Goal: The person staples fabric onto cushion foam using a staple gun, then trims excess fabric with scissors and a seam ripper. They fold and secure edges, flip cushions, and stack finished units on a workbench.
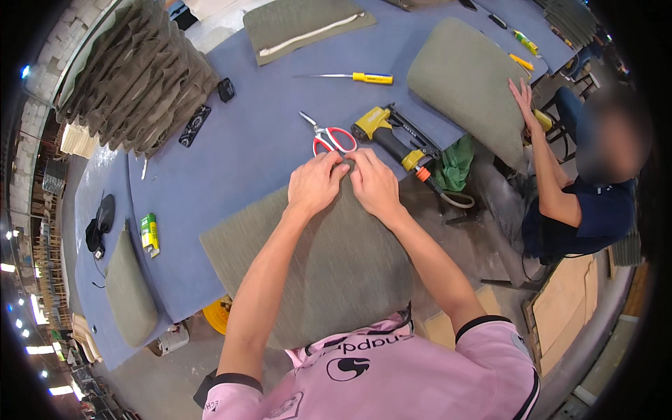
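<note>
Seen from above, a person in a pink shirt works at a long table covered in blue-grey cloth [231, 161]. Both hands meet at the far edge of a grey-green upholstered seat panel [336, 259], which overhangs the table's near edge against the person's body; the left hand [316, 183] and right hand [374, 183] are closed, pinching the fabric at that edge. Just beyond the fingers lie one pair of red-handled scissors [329, 136] and one yellow and black staple gun [392, 136]. Farther off lies one yellow-handled screwdriver [353, 77]. A small green and yellow box [149, 233] sits near the left edge. A tall stack of grey-green covers [133, 77] stands far left. A second person's hand [523, 98] rests on another cushion [467, 77]. Warehouse lights glow at the left.
</note>
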The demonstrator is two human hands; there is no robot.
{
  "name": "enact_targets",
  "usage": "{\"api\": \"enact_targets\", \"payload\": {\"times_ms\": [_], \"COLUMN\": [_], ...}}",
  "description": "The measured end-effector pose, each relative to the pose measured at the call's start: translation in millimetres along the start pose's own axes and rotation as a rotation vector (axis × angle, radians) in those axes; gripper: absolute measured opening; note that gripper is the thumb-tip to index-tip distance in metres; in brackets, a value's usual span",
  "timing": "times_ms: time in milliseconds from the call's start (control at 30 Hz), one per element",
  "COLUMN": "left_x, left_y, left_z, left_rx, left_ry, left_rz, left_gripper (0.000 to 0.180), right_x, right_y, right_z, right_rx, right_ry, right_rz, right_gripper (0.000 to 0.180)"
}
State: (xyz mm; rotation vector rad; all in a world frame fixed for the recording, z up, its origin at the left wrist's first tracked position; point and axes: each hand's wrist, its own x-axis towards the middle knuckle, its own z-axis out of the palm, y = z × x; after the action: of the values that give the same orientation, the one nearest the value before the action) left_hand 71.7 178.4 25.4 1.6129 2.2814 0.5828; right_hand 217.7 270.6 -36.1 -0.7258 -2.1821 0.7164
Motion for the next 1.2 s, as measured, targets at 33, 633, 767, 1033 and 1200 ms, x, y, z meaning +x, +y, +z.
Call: {"api": "enact_targets", "payload": {"times_ms": [33, 633, 767, 1033, 1200], "left_x": [0, -16, -22, -85, -184], "left_y": [1, -2, 2, -32, -106], "left_z": [3, 26, 28, -5, -66], "left_rx": [0.014, 0.17, 0.179, 0.324, 0.448], "left_ry": [0.027, 0.331, 0.372, 0.5, 0.58], "left_rz": [0.01, 0.116, 0.1, 0.05, -0.358], "left_gripper": [0.029, 0.018, 0.019, 0.044, 0.053], "right_x": [2, -2, -4, -6, -13], "right_y": [0, -11, -8, -10, 0], "right_z": [2, -4, -5, 7, -1], "right_rx": [-0.019, 0.089, 0.085, 0.072, 0.108], "right_ry": [0.026, 0.052, 0.047, 0.039, 0.001], "right_rz": [0.006, 0.153, 0.165, 0.123, 0.182], "right_gripper": [0.031, 0.028, 0.03, 0.034, 0.037]}}
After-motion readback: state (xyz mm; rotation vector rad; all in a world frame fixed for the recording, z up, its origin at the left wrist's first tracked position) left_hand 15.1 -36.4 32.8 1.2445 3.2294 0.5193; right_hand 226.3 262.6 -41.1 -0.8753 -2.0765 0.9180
